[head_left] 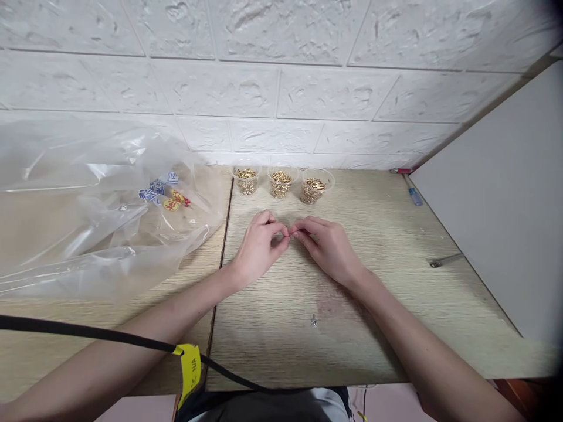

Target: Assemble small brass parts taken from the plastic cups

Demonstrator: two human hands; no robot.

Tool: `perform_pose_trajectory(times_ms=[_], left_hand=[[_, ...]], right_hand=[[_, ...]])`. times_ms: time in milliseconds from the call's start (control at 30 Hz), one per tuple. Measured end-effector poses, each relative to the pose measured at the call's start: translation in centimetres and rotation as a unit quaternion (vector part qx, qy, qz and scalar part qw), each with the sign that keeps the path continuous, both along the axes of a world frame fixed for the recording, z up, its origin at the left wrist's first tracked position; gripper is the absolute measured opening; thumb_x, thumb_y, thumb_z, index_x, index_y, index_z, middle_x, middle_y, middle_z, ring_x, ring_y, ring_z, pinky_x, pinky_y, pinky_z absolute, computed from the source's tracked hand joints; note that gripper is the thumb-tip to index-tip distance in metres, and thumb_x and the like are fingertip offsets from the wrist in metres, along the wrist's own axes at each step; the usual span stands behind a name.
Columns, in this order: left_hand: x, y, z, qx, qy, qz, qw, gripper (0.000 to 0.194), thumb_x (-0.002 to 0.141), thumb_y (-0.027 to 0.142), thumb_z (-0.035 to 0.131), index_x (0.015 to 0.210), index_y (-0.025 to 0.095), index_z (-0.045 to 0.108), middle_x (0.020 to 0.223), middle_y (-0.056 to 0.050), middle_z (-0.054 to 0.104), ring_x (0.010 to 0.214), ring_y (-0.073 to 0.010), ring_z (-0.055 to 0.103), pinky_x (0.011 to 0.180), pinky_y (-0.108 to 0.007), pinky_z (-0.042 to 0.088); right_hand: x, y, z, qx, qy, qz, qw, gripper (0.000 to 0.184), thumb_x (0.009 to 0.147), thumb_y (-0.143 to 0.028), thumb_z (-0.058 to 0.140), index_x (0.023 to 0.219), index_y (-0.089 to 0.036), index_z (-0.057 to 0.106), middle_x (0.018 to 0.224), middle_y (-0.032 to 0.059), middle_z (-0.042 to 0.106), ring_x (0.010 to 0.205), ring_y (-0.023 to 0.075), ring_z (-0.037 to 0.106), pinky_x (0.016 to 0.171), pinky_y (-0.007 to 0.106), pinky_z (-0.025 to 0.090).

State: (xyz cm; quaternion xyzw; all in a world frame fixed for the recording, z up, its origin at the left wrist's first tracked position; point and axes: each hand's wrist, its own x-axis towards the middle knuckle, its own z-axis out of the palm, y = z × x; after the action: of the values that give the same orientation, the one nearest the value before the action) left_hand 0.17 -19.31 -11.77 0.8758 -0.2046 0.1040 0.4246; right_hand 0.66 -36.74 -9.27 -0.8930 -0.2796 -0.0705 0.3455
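My left hand (259, 246) and my right hand (328, 246) meet at the middle of a light wooden table (396, 281). Both are pinched, fingertips touching each other around something tiny that I cannot make out. Just beyond the hands stand three small clear plastic cups in a row, the left cup (246, 180), the middle cup (280, 183) and the right cup (314, 189). Each holds several small brass-coloured metal parts.
A large crumpled clear plastic bag (97, 205) with a printed label covers the table's left part. A small screw (314, 320) lies near the front edge. A blue-handled screwdriver (412, 193) and a metal rod (446, 259) lie at right by a grey panel (497, 193). A black cable (109, 337) crosses my left forearm.
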Motion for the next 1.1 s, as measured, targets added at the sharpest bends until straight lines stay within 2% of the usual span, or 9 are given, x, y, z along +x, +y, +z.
perform_pose_trajectory(times_ms=[833,1100], left_hand=[[0.1,-0.02,0.16,-0.003,-0.001,0.001,1.0,0.011,0.081,0.009,0.06,0.075,0.015,0.066,0.075,-0.002,0.053,0.075,-0.0135,0.053,0.065,-0.024,0.043],[0.21,0.04,0.19,0.003,-0.006,-0.007,1.0,0.012,0.078,0.006,0.061,0.069,0.014,0.062,0.072,-0.001,0.056,0.074,-0.0138,0.054,0.066,-0.025,0.041]], right_hand=[[-0.04,0.21,-0.89,0.012,-0.046,-0.018,0.999,0.014,0.088,-0.008,0.055,0.087,-0.015,0.067,0.082,0.0043,0.071,0.069,0.0156,0.064,0.064,0.025,0.045],[0.0,0.27,-0.9,0.009,-0.057,0.001,0.998,0.014,0.09,-0.009,0.054,0.089,-0.015,0.067,0.083,0.0054,0.07,0.07,0.016,0.064,0.065,0.025,0.046]])
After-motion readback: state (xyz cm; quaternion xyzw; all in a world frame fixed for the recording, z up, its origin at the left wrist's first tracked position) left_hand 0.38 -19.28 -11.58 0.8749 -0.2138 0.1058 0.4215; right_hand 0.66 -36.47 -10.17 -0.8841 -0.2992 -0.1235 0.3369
